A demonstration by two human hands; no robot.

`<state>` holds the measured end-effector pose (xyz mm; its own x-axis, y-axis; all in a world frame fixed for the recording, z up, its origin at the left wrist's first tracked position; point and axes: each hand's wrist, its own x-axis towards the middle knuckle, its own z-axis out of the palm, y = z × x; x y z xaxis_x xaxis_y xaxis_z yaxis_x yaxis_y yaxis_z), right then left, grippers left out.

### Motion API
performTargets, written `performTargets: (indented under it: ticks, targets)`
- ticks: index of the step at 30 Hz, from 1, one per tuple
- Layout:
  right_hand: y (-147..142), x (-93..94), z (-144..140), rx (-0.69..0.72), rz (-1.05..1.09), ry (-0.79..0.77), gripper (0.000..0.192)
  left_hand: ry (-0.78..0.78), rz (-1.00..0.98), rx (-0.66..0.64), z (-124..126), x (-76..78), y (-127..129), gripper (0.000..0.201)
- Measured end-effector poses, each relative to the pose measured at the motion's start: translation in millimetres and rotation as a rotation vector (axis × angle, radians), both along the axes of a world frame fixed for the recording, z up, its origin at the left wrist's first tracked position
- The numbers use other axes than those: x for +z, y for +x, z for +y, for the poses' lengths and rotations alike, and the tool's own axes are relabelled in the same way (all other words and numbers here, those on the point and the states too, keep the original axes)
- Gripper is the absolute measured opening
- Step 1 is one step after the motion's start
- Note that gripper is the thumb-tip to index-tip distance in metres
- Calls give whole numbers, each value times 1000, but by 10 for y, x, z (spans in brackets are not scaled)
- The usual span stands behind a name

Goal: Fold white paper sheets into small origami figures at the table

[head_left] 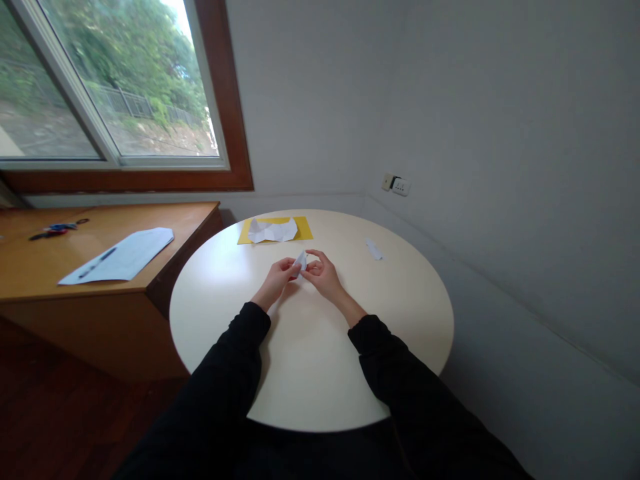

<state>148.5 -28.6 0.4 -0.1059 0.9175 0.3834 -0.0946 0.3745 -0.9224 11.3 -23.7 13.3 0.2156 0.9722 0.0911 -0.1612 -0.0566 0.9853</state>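
Note:
A small folded piece of white paper (pixel 301 261) is pinched between both my hands above the round cream table (pixel 240 313). My left hand (pixel 279 277) grips its left side with closed fingers. My right hand (pixel 323 274) holds the right side between thumb and fingertips. Both arms wear black sleeves. Farther back on the table lies a yellow sheet (pixel 303 229) with a crumpled white paper (pixel 273 231) on top of it.
A small white paper scrap (pixel 374 250) lies on the table to the right. A wooden desk (pixel 165 217) at left carries a white sheet (pixel 131 253) with a pen (pixel 97 263) and scissors (pixel 56 229). Walls close in behind and right.

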Motion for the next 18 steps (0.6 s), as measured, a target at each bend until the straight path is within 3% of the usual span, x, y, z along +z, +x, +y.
performTargets:
  ticks: [12, 18]
  targets:
    - [-1, -9, 41, -88, 33, -16, 25, -25, -4, -63, -12, 4, -10, 29]
    - [27, -30, 80, -203, -21, 77, 21, -62, -21, -120, -22, 16, -18, 27]
